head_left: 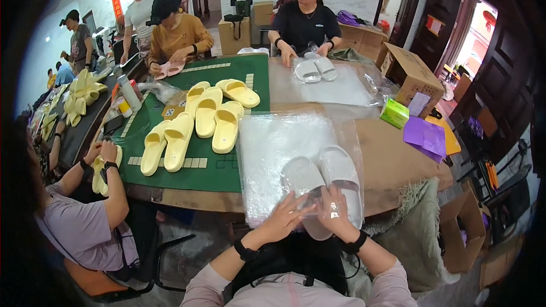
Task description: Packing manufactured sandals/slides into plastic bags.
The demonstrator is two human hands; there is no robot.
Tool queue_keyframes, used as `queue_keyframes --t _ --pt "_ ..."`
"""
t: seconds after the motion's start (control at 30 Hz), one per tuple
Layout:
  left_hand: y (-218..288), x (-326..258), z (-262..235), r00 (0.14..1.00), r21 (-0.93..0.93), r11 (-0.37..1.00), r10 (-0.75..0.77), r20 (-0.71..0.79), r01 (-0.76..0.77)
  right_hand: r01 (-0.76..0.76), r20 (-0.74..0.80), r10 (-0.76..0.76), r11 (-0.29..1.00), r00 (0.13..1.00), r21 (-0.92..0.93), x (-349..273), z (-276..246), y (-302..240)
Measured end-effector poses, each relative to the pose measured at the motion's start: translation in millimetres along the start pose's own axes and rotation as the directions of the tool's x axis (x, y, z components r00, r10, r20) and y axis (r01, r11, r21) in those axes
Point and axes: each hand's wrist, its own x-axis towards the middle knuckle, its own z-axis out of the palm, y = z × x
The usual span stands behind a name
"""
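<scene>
Lining up at left, pale yellow slide sandals [208, 105] sit on the green mat [216, 179]. Next comes a stack of clear plastic bags [270, 148], and here's the left hand [286, 214], fingers slightly parted at the film. Light grey slide sandals [341, 165] lie on the stack's right side; the right hand [335, 211], fingers close together, meets their near end. Pinching film? Can't tell, either hand. Farther right, a purple sheet [425, 137].

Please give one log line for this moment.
left hand: at pale slippers | right hand: same | underneath: stacked clear plastic | beside: yellow slippers on green mat
</scene>
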Motion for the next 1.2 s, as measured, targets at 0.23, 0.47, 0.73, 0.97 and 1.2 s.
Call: queue_keyframes --t 0.23,0.47,0.73,0.97,1.2 --pt "-3 -1 -3 0.997 -0.135 0.99 0.038 0.06 -0.029 -0.079 -0.154 0.078 0.997 0.985 0.002 35 41 2" --pt "3 -4 -2 0.998 -0.203 0.978 0.051 0.029 -0.044 -0.094 -0.133 0.128 0.967 0.983 0.238 51 60 19" --pt "-3 -12 20 0.974 -0.102 0.989 -0.127 -0.189 0.109 0.066 0.192 -0.058 0.997 0.98 -0.038 3 18 34" --pt "-5 -9 11 0.974 -0.136 0.983 -0.144 -0.177 0.12 0.183 0.403 -0.116 0.974 0.908 -0.132 -17 -3 23" --pt "-3 -5 9 0.988 -0.173 0.982 -0.103 -0.118 0.081 0.238 0.087 -0.239 0.971 0.967 0.017 -2 18 24"
